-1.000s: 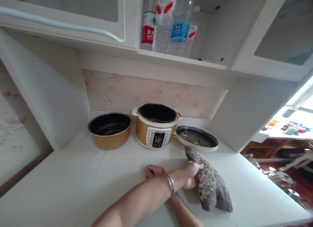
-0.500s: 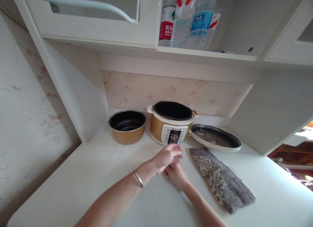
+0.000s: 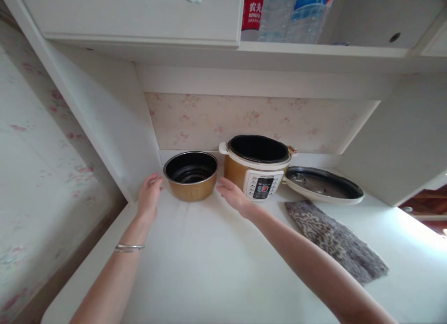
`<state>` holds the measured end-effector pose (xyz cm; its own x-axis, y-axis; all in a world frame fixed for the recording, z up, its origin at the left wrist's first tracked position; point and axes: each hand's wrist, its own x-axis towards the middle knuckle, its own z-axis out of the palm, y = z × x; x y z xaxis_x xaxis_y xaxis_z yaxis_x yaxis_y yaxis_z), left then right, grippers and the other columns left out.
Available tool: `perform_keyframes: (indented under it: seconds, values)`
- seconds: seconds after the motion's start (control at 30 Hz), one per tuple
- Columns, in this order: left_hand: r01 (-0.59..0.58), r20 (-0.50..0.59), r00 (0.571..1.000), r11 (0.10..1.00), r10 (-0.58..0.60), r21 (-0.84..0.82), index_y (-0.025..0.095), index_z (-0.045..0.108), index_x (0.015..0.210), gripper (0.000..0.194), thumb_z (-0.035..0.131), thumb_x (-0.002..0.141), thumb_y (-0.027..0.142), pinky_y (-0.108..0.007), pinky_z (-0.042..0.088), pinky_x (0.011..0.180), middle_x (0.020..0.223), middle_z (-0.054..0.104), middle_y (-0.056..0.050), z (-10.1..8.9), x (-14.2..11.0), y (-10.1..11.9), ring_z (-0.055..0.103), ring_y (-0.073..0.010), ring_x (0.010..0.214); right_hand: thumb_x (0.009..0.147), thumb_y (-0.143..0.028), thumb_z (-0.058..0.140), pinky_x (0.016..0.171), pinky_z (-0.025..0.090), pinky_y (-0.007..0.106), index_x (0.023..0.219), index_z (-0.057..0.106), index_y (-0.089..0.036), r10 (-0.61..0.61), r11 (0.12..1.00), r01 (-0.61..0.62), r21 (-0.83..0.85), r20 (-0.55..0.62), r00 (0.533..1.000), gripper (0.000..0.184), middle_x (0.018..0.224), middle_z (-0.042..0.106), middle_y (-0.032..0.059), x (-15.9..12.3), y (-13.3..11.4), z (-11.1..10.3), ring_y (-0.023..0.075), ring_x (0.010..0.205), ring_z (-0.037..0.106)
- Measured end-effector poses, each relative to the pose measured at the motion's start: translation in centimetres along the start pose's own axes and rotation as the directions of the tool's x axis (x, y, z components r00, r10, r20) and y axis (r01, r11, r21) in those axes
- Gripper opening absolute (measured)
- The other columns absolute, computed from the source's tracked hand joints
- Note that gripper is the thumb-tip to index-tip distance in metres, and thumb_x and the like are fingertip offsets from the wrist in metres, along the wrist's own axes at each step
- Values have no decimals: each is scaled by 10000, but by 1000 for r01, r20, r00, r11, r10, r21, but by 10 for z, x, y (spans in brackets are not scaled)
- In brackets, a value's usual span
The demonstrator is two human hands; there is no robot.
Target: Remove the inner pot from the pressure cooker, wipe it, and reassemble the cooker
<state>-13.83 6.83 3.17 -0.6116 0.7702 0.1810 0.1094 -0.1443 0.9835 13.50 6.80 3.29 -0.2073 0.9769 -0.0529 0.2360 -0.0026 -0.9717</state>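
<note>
- White table (image 3: 195, 268), flowery wallpaper (image 3: 237, 119) behind
- Gold pot (image 3: 192, 192) beside the cooker (image 3: 234, 172), between left hand (image 3: 148, 196) and right hand (image 3: 233, 194), both empty and loose
- Probably best gripped evenly from both sides, kept level tbh

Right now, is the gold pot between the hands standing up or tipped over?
Standing up: the gold pot rests on the counter with its open top facing up.

Pot (image 3: 190, 190) flanked by left hand (image 3: 149, 197) and right hand (image 3: 233, 195), set near worktop (image 3: 195, 268) back edge, cloth (image 3: 337, 240) laid toward right edge.
</note>
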Motion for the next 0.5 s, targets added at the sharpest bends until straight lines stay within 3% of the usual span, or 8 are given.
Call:
perform_keyframes:
  seconds: [0.13, 0.23, 0.37, 0.5]
  values:
    - [62, 82, 994, 995, -68, 74, 218, 601, 1196, 522, 666, 724, 432, -397, 452, 972, 1322, 554, -93, 0, 21, -12, 523, -263, 1194, 858, -342, 509, 1102, 282, 333, 1463, 314, -225, -70, 997, 68, -36, -51, 996, 646, 1466, 406, 39, 38, -23, 13, 193, 1331, 387]
    - [113, 153, 981, 991, -122, 65, 211, 579, 1238, 560, 683, 734, 432, -417, 397, 1043, 1407, 484, -100, 3, 29, -19, 462, -268, 1272, 862, -337, 492, 1100, 278, 306, 1493, 227, -171, -4, 995, 0, -99, -45, 999, 704, 1482, 377, 69, 54, -30, 19, 187, 1342, 373]
    - [155, 216, 965, 988, -146, -26, 236, 562, 1253, 522, 670, 766, 390, -423, 367, 1072, 1465, 416, -71, 6, 25, -18, 399, -247, 1327, 858, -350, 501, 1103, 267, 304, 1478, 261, -106, 25, 983, -31, -182, -39, 999, 709, 1485, 359, 120, 58, -32, 23, 212, 1351, 361]
    - [173, 336, 933, 980, -132, -97, 272, 604, 1195, 408, 641, 799, 360, -449, 349, 1079, 1408, 492, -44, 9, 10, -8, 391, -235, 1331, 853, -381, 524, 1102, 269, 325, 1476, 269, -103, 23, 975, -33, -218, -45, 999, 728, 1469, 385, 134, 52, -33, 22, 234, 1345, 366]
